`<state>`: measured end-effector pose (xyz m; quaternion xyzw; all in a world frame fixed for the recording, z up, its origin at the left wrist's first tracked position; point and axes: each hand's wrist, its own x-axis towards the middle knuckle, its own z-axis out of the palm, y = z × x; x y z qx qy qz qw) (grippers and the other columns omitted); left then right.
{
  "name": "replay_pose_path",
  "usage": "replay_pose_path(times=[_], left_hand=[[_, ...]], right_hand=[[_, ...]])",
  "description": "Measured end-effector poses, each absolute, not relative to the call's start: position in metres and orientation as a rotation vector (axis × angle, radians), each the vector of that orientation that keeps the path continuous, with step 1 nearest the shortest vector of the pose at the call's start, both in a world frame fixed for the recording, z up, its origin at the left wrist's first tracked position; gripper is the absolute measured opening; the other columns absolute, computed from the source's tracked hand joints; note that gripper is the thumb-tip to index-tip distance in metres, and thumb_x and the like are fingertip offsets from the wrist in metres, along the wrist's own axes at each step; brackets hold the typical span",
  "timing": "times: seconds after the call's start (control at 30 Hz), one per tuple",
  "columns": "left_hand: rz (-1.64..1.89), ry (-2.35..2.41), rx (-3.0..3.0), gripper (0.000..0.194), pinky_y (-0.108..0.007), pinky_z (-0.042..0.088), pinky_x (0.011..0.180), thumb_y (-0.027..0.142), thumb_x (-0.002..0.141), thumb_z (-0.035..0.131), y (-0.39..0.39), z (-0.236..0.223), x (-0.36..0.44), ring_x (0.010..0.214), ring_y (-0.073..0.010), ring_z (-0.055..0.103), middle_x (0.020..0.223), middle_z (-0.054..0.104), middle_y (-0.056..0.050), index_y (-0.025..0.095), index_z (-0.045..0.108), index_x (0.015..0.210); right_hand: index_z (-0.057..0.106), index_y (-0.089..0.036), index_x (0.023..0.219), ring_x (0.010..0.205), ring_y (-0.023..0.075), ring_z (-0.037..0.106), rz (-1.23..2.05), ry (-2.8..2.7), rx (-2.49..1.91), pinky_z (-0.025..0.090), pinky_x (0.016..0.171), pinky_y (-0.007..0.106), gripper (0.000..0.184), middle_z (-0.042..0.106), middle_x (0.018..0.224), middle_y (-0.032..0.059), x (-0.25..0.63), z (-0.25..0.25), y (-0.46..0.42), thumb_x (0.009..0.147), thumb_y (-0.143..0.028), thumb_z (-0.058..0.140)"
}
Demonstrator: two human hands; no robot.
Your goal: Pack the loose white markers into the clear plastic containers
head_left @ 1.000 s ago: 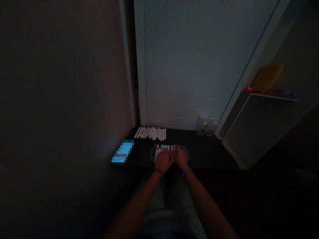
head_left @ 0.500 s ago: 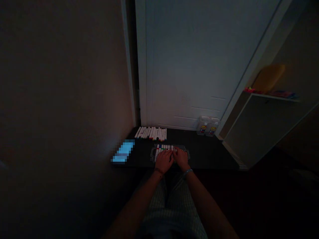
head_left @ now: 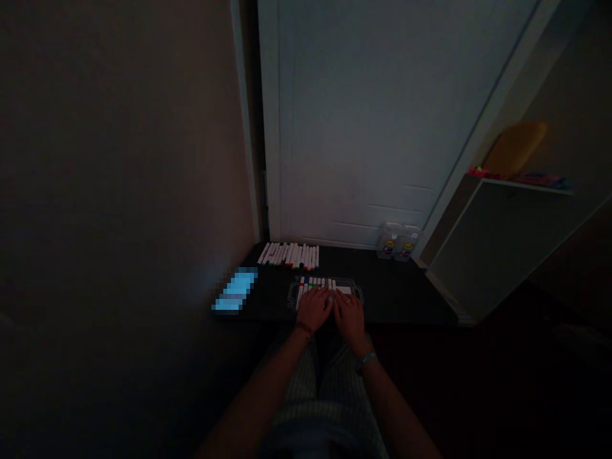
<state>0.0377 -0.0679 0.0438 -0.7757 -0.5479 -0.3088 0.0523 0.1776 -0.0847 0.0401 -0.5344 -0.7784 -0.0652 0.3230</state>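
Observation:
A clear plastic case (head_left: 359,294) lies near the front edge of the dark table, with a row of white markers (head_left: 301,290) with coloured bands side by side in its left part. My left hand (head_left: 314,308) rests over these markers, its fingers stretched out and lying on them. Beside it, my right hand (head_left: 350,316) lies over the right part of the case, fingers extended and fairly flat. A pale patch (head_left: 343,290) shows in the case just beyond the right fingers. The dim light and my hands hide the lower ends of the markers.
Loose white markers (head_left: 289,255) with coloured ends lie in a row at the back left of the dark table (head_left: 396,299). A blurred bright phone-like shape (head_left: 235,291) is at the left. Two clear cases (head_left: 398,242) stand against the white door. A cabinet (head_left: 516,223) is at right.
My right hand has come down and toward me from the markers' upper ends, and its fingers have flattened over the case. The left hand stays nearly in place.

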Motion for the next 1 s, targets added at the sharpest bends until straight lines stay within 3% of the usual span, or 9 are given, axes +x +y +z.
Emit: replay_pose_path(times=[1.0], left_hand=[[-0.93,-1.656,-2.351,0.032,-0.042,0.038,0.103,0.024,0.088,0.05,-0.0673,0.0417,0.0376,0.124,-0.0241,0.048,0.128,0.061,-0.003,0.025,0.064,0.118]], right_hand=[[0.058,-0.021,0.126,0.11,0.0197,0.055,-0.095,-2.008,-1.422,0.035,0.099,0.034,0.038,0.062,0.126,0.0053,0.1753,0.0402,-0.084,0.099,-0.025,0.032]])
